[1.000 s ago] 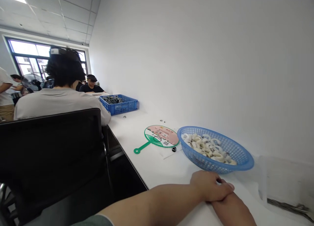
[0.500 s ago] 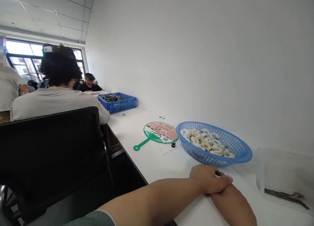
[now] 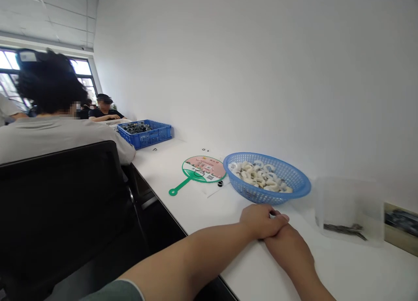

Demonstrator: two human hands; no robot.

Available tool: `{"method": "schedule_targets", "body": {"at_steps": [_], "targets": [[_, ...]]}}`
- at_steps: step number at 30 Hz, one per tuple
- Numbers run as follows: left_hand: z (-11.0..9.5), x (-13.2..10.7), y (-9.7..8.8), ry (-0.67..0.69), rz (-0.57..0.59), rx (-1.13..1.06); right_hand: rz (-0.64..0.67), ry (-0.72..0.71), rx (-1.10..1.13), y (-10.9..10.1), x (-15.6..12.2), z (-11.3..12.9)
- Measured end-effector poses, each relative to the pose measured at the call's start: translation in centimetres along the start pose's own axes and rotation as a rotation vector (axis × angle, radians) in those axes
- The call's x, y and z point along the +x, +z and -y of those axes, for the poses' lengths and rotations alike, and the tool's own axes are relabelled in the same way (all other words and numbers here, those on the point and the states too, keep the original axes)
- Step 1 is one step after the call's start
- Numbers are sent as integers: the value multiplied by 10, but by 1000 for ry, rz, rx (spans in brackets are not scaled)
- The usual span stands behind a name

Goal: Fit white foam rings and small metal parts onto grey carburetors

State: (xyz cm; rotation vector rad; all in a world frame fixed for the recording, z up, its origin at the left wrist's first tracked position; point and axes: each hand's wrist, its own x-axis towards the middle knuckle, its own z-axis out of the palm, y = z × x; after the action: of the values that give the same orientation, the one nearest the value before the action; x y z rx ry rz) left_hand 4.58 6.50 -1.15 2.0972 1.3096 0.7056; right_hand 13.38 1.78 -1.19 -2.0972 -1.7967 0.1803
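On the white table point(image 3: 248, 266), my left hand point(image 3: 259, 220) lies over my right hand point(image 3: 289, 242) and is closed on it, its thumb across the top. The fingers of my right hand are hidden beneath the left. Just beyond both hands stands a blue plastic basket point(image 3: 243, 192) holding many whitish ring-shaped pieces point(image 3: 257, 175). Left of the basket lies a round hand fan point(image 3: 202, 168) with a green handle. A small black ring point(image 3: 220, 183) sits between the fan and the basket.
A clear plastic box point(image 3: 346, 201) with thin dark strips point(image 3: 344, 229) stands at the right, beside a brown box point(image 3: 403, 231). Further back is a blue crate point(image 3: 150, 138) of dark parts. A seated person point(image 3: 55, 131) and a black chair point(image 3: 62, 196) are at the left.
My view has turned slightly right, so the scene sits further left and the brown box shows at the right edge. My hands stay together in the same hold.
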Motion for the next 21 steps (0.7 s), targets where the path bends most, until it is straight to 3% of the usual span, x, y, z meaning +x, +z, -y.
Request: {"method": "schedule_targets", "body": {"at_steps": [21], "targets": [[2,-5,13,36,-62,-95,-112,-26,-10,8,-13,-6]]}}
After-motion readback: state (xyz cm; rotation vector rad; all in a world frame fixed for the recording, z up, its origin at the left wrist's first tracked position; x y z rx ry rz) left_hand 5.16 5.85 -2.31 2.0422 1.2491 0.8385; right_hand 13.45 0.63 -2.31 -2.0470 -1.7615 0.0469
